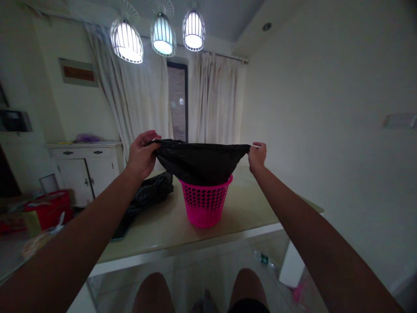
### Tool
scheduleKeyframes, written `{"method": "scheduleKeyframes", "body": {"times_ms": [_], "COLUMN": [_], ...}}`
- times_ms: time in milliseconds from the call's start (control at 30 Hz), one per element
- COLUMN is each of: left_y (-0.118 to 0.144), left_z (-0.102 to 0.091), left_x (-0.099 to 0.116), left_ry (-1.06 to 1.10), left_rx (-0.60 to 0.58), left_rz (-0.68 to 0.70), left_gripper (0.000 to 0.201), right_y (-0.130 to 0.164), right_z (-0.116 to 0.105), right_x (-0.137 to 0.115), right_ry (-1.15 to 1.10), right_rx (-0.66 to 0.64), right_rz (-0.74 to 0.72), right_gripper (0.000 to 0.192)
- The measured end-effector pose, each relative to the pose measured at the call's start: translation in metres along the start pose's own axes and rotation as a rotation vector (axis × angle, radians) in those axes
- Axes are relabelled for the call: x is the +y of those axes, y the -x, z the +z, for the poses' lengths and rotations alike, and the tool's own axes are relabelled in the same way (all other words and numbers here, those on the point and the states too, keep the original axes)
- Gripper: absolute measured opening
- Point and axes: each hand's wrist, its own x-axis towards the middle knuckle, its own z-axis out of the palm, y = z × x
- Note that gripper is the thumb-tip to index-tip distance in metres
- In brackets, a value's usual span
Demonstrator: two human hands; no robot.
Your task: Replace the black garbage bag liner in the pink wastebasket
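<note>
Left hand (pixel 141 153) and right hand (pixel 257 155) each pinch an edge of the black plastic bin bag (pixel 199 161), stretched open over the pink perforated plastic basket (pixel 205 203) on the pale table (pixel 247 204). Step: lining. Next, likely, lowering the rim evenly around the basket.

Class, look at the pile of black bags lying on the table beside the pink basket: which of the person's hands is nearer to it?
Left. The left hand grips the stretched black bag just above the pile of black bags; the right hand holds the bag's other end, beyond the pink basket.
</note>
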Motion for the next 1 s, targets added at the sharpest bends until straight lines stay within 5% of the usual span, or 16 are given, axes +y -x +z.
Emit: {"method": "scheduleKeyframes", "body": {"times_ms": [67,133,200,267,300,367,467,567,633,733,833,933,1000], "left_y": [0.006,0.019,0.035,0.052,0.059,0.068,0.074,0.08,0.087,0.098,0.097,0.089,0.084], "left_z": [0.008,0.026,0.049,0.07,0.076,0.076,0.053,0.033,0.034,0.05,0.057,0.051,0.048], "left_x": [0.003,0.009,0.018,0.026,0.029,0.031,0.022,0.004,-0.007,-0.017,-0.018,-0.022,-0.028], "left_ry": [0.014,0.022,0.017,-0.011,-0.028,-0.091,-0.296,-0.439,-0.386,-0.187,0.048,0.126,0.055], "left_rx": [-0.049,-0.126,-0.227,-0.352,-0.413,-0.512,-0.566,-0.604,-0.608,-0.445,-0.24,-0.161,-0.171], "left_rz": [-0.048,-0.039,-0.013,0.008,0.022,0.068,0.114,-0.002,-0.087,-0.154,-0.267,-0.32,-0.266], "left_gripper": [0.045,0.043,0.042,0.041,0.04,0.048,0.088,0.117,0.104,0.057,0.051,0.052,0.051], "right_y": [0.007,0.026,0.055,0.084,0.097,0.113,0.121,0.123,0.125,0.118,0.088,0.047,0.026], "right_z": [-0.012,-0.017,-0.013,0.001,0.01,0.028,0.047,0.054,0.054,0.044,0.019,-0.013,-0.03], "right_x": [-0.012,-0.031,-0.053,-0.072,-0.079,-0.086,-0.085,-0.086,-0.088,-0.081,-0.051,-0.02,-0.01], "right_ry": [-0.023,-0.086,-0.185,-0.258,-0.243,-0.231,-0.314,-0.278,-0.184,-0.045,0.216,0.529,0.556], "right_rx": [0.084,0.059,-0.191,-0.619,-0.829,-1.035,-0.935,-0.796,-0.81,-0.865,-0.772,-0.755,-0.73], "right_rz": [-0.058,-0.349,-0.696,-0.9,-0.944,-0.925,-0.813,-0.835,-0.993,-1.161,-0.941,-0.602,-0.491], "right_gripper": [0.05,0.048,0.058,0.084,0.082,0.057,0.033,0.026,0.021,0.033,0.052,0.022,0.023]}}
